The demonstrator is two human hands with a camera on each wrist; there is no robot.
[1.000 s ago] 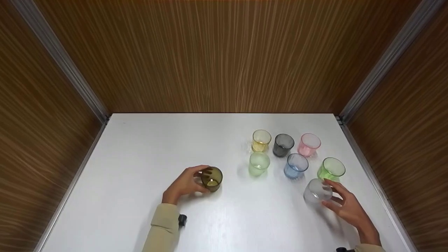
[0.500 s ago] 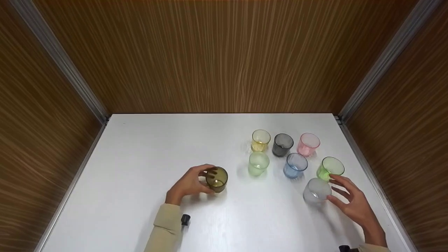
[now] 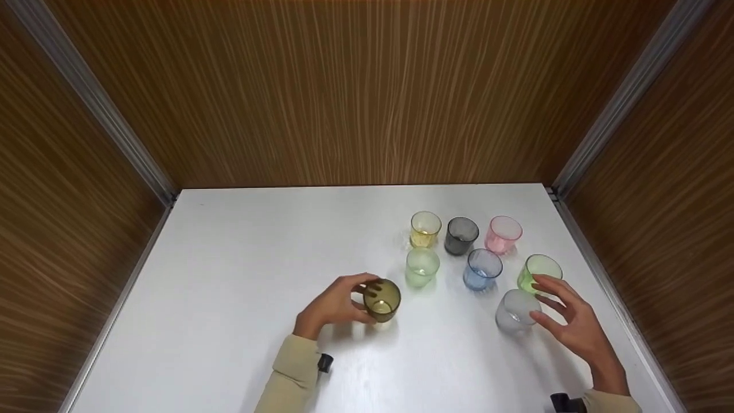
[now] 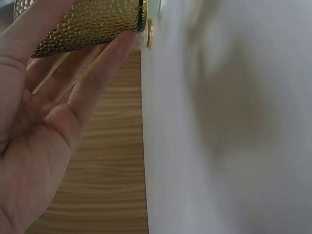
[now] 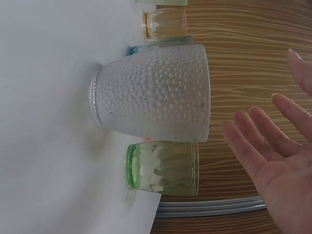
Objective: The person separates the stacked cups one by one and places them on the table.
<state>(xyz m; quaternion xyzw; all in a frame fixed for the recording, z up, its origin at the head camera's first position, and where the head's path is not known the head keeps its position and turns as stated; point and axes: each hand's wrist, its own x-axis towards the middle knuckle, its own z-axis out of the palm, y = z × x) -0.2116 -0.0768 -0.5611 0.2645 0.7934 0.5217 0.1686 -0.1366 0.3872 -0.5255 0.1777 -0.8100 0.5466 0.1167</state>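
My left hand (image 3: 335, 305) grips an olive-brown glass tumbler (image 3: 383, 301) by its side, thumb and fingers round it. The left wrist view shows the dimpled surface of this tumbler (image 4: 92, 24) and a shadow on the table well below it, so it is held up off the surface. Over at the right, my right hand (image 3: 579, 330) hovers with fingers spread beside a clear dimpled tumbler (image 3: 510, 315). In the right wrist view, a gap separates the fingertips from this upright clear tumbler (image 5: 156, 92). Just behind it stands a bright green tumbler (image 3: 539, 269).
Several more tumblers stand upright at the right: pale green (image 3: 421, 269), blue (image 3: 483, 271), yellow (image 3: 425, 230), dark grey (image 3: 461, 236) and pink (image 3: 503, 235). Wood-grain panels (image 3: 367, 97) enclose the white table (image 3: 246, 246) at the back and sides.
My left hand has carried the olive-brown tumbler to the right, nearer the pale green one. My right hand has let go of the clear tumbler and drawn slightly away; that tumbler stays put.
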